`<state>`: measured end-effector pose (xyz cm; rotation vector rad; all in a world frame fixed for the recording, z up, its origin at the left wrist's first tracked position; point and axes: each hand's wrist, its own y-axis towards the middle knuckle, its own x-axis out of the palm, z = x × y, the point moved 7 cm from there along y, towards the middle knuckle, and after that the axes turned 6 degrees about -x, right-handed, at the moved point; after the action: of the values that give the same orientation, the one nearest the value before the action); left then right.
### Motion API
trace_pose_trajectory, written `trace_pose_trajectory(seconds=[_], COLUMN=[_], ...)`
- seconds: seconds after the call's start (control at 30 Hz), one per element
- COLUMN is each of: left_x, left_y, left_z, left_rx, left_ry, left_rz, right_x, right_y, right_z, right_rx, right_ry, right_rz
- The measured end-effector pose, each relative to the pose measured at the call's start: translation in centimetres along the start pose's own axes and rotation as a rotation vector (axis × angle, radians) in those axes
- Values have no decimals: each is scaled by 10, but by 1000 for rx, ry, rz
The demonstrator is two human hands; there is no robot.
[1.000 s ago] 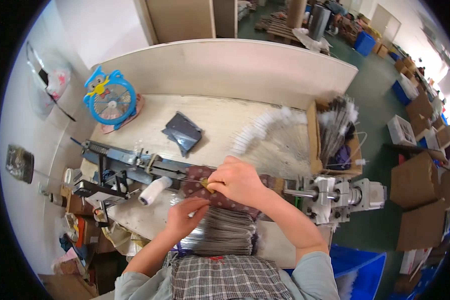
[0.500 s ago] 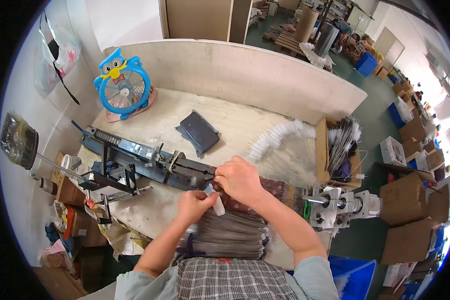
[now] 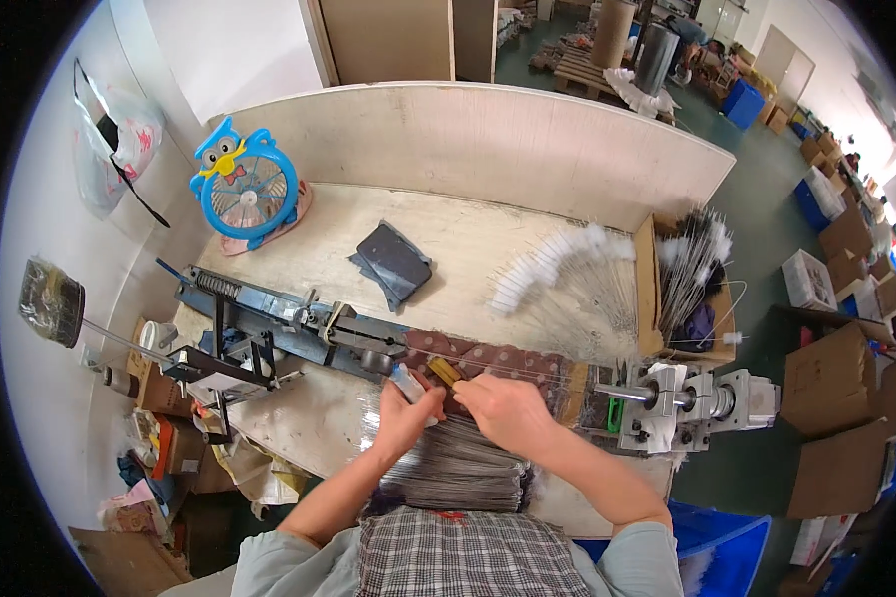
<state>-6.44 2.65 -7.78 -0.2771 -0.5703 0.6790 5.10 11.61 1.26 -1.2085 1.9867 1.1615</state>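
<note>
My left hand (image 3: pixel 408 416) is closed around a small whitish tube-like piece (image 3: pixel 405 382) with a bluish end, held upright. Close beside it, my right hand (image 3: pixel 506 410) grips a yellow tool (image 3: pixel 442 371), whose kind I cannot make out. Both hands are above a thick bundle of thin metal wires (image 3: pixel 458 468) in front of my checked apron. Behind them lies a brown dotted cloth (image 3: pixel 508 360). Thin wire appears stretched over the cloth, between a long dark metal fixture (image 3: pixel 279 313) on the left and a silver spindle unit (image 3: pixel 702 406) on the right.
A blue cartoon fan (image 3: pixel 249 194) and a dark flat pad (image 3: pixel 398 264) stand farther back. White-tipped brushes (image 3: pixel 558 264) fan out near a cardboard box (image 3: pixel 650 289) of wires. A low partition (image 3: pixel 448 129) edges the table; a blue bin (image 3: pixel 727 547) stands lower right.
My right hand has moved right and nearer, away from the fixture's end, and the yellow tool now shows in it. My left hand has shifted slightly, its tube now tipped up.
</note>
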Motion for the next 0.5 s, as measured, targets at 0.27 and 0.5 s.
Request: trace_pose_trajectory(seconds=[0.27, 0.5], left_x=[-40, -207], left_y=[1, -28], left_z=[16, 23], left_rx=[140, -60], left_ry=[782, -303], left_rz=[-8, 293], right_x=[60, 22], right_y=[15, 7], right_z=[24, 12], right_rx=[29, 93], right_ry=[-56, 108], right_rz=[-40, -74])
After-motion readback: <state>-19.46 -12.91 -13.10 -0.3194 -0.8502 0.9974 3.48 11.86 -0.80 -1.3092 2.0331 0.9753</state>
